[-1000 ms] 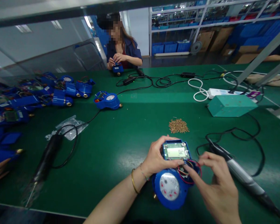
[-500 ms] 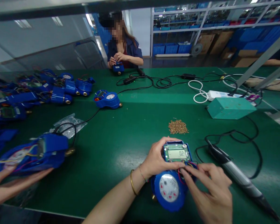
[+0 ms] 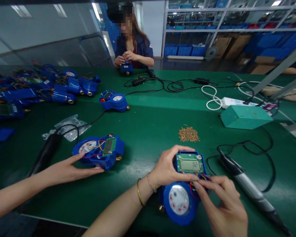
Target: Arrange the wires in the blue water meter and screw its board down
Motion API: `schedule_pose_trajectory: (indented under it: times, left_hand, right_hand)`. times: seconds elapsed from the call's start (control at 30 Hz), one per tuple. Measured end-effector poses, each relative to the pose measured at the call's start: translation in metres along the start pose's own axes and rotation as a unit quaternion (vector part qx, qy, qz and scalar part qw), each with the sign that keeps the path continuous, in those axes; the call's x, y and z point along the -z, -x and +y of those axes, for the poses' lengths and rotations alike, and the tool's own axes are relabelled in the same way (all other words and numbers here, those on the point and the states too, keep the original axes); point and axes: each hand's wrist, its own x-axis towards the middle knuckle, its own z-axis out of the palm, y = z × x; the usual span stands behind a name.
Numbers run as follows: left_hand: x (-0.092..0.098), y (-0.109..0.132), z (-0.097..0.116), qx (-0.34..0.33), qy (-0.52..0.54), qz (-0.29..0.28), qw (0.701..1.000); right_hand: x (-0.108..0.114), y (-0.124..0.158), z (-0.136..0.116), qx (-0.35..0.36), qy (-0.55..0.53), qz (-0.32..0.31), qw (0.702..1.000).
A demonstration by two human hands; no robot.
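A blue water meter with a round white dial and a lit display reading 0.2 rests before me. My left hand is wrapped around its display end, thumb lying across the edge below the circuit board. Thin red, yellow and dark wires run out between the board and the dial. At those wires, the thumb and index finger of my right hand are pinched together; the fingertips partly hide what they grip. A brass fitting shows at the meter's left side.
A co-worker's hand holds another water meter at left. An electric screwdriver lies at right, near a pile of brass screws and a green box. Cables cross the table; another person sits opposite.
The co-worker's hand at left has moved right with its water meter, uncovering a black tool behind it. My hands stay nearly still on my meter and its wires.
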Motion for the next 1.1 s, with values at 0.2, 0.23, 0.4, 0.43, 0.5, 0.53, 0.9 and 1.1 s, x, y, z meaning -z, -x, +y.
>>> schedule_pose_trajectory:
  times: [0.2, 0.23, 0.4, 0.43, 0.5, 0.53, 0.9, 1.1]
  left_hand:
    - [-0.001, 0.0, -0.001, 0.019, 0.036, 0.001, 0.999]
    - [-0.001, 0.0, -0.001, 0.024, 0.042, -0.001, 0.999]
    - [0.0, 0.0, -0.003, 0.041, 0.061, -0.012, 0.997]
    - [0.0, 0.0, -0.003, 0.042, 0.064, -0.012, 0.997]
    - [0.0, 0.0, -0.004, 0.041, 0.066, -0.009, 0.997]
    - [0.0, 0.0, -0.005, 0.04, 0.065, -0.009, 0.997]
    - [0.007, -0.001, -0.005, 0.042, 0.04, -0.041, 0.997]
    - [0.011, -0.006, 0.0, 0.008, -0.049, -0.051, 0.997]
  right_hand:
    - [0.0, -0.003, 0.0, 0.017, 0.013, -0.012, 1.0]
    - [0.0, -0.004, 0.0, 0.018, 0.018, -0.013, 1.0]
    - [0.002, -0.006, -0.001, 0.022, 0.03, -0.021, 0.999]
    - [0.001, -0.006, -0.001, 0.021, 0.03, -0.022, 0.999]
    - [-0.001, -0.006, -0.001, 0.014, 0.03, -0.019, 0.999]
    - [-0.002, -0.006, -0.001, 0.009, 0.032, -0.016, 0.999]
    - [-0.024, -0.016, -0.007, -0.072, 0.033, 0.032, 0.996]
    - [-0.026, -0.017, -0.01, -0.073, 0.059, 0.047, 0.994]
